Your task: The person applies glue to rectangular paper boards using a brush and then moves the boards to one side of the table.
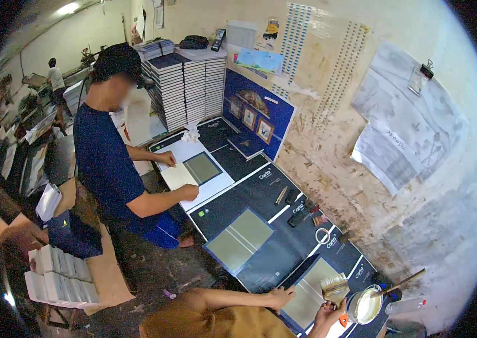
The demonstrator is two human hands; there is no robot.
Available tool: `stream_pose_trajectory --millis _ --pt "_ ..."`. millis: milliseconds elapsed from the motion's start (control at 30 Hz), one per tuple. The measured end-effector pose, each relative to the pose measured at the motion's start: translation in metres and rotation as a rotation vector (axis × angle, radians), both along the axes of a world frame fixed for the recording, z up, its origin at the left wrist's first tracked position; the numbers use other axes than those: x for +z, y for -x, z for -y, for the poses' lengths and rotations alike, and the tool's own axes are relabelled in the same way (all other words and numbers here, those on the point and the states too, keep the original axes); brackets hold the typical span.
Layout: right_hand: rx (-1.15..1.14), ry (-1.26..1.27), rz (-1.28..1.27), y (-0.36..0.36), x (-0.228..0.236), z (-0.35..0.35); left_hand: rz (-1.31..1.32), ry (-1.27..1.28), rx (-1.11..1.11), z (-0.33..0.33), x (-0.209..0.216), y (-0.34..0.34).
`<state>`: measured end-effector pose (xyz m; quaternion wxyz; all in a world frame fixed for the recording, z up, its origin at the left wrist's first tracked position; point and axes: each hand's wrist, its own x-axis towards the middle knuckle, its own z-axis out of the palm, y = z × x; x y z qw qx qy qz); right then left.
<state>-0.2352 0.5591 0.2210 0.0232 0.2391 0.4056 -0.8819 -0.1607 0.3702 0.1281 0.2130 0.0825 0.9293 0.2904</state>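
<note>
My right hand (327, 316) grips a wide flat brush (335, 286) with an orange handle end, its bristles over a book cover. That book cover (307, 294), grey-green boards on a dark blue sheet, lies at the near end of the table. On its left edge rests my left hand (281, 298), fingers stretched out and holding nothing visible. A tub of white paste (364, 308) stands right beside my right hand, with a wooden stick (404, 281) leaning out of it. Further up the table lies a second book cover (240, 240) with grey-green boards.
A co-worker (106, 129) at the far left side handles a cream sheet (177, 173) and grey board. Stacked books (185, 93) rise at the far end. A tape roll (322, 235), dark tools (297, 217) and a clear bottle (406, 306) line the wall side.
</note>
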Motion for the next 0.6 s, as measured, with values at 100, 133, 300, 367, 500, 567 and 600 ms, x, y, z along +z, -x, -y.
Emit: stream_pose_trajectory --millis 100,133,300,367,500,567,600 --pt "0.061 0.045 -0.041 0.006 -0.024 -0.018 0.013 0.035 0.012 -0.001 0.009 -0.002" --pt "0.046 0.034 -0.038 0.004 -0.019 -0.015 0.02 0.036 0.016 -0.001 0.008 -0.002" --pt "0.0 0.011 0.012 0.005 -0.021 -0.015 0.034 0.034 -0.004 0.001 0.011 0.0" --pt "-0.021 0.017 0.029 0.003 -0.014 -0.009 0.04 0.038 -0.003 0.001 0.009 0.002" --pt "-0.044 0.032 0.035 0.006 -0.02 -0.012 0.066 0.046 -0.007 -0.001 0.009 0.005" --pt "-0.02 0.014 0.05 0.004 -0.013 -0.009 0.086 0.058 -0.007 -0.001 0.012 0.005" --pt "-0.007 0.004 0.058 0.003 -0.01 -0.009 0.095 0.064 -0.008 -0.002 0.014 0.005"
